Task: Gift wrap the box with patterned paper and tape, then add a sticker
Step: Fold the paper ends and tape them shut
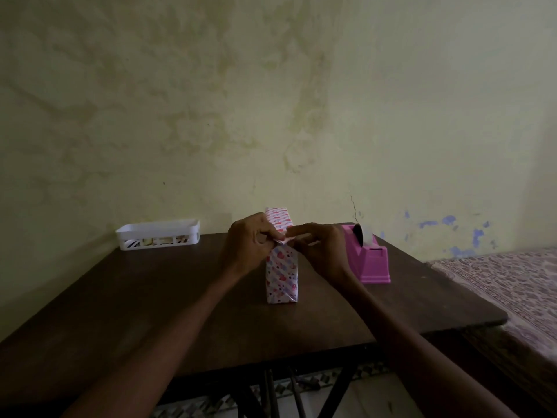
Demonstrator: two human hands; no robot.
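Stained yellow-green wall (271, 101) is filling the background, with blue paint patches showing low on the right. Below it a dark wooden worktop (150, 297) is carrying everything.

Counted: one box, one tape dispenser, one basket, two hands.

- Box (281, 276) is standing upright on its narrow edge at mid-worktop, running away from the person. Patterned paper (280, 217) with pink and red hearts is covering every face that shows.
- Left hand (250, 239) and right hand (319, 245) are meeting at the near top corner of the box. Both are closing their fingertips on a small fold of the patterned paper, the other fingers curling in. Between them they are hiding the upper part of the near end, so the state of that fold cannot be told.
- Pink tape dispenser (372, 260) is sitting just beside the box on the right, apart from it. A roll of clear tape (363, 233) is sitting in it. The right wrist is crossing in front of its left edge.
- White slotted basket (158, 235) is sitting at the back left against the wall, well apart from the box. Striped items are showing through the slots, too small to identify.
- Bed (518, 285) with a patterned cover is lying beyond the worktop's right edge.
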